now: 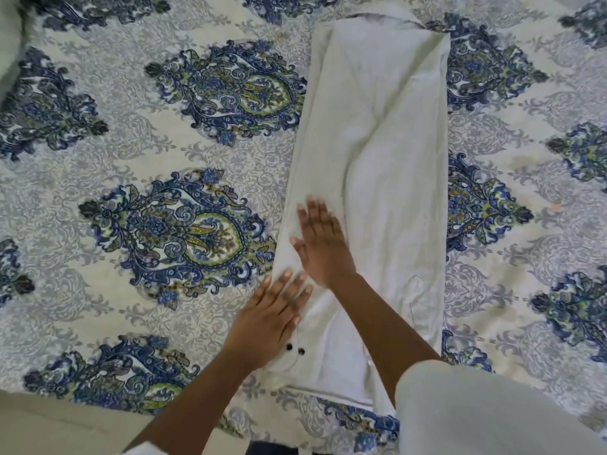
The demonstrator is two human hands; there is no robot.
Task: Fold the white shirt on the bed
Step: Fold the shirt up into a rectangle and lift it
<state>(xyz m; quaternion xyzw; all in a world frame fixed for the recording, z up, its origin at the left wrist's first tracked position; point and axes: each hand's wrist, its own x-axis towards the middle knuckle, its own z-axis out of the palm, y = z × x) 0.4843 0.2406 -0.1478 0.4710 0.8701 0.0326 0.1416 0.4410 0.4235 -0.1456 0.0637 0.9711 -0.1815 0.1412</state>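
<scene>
The white shirt [387, 165] lies on the bed as a long narrow strip, both sides folded inward, collar at the far end and hem near me. Two dark buttons show on a cuff near its lower left edge. My left hand [272, 316] lies flat with straight fingers on the shirt's lower left edge, just above the buttons. My right hand [322, 244] presses flat on the shirt's left side a little farther up, fingers spread and pointing away from me. Neither hand holds any fabric.
The bedspread [164, 142] is cream with blue and green paisley medallions and stretches all around the shirt. A pale pillow or wall corner [8, 37] sits at the top left. The bed's near edge [49, 421] runs along the bottom left.
</scene>
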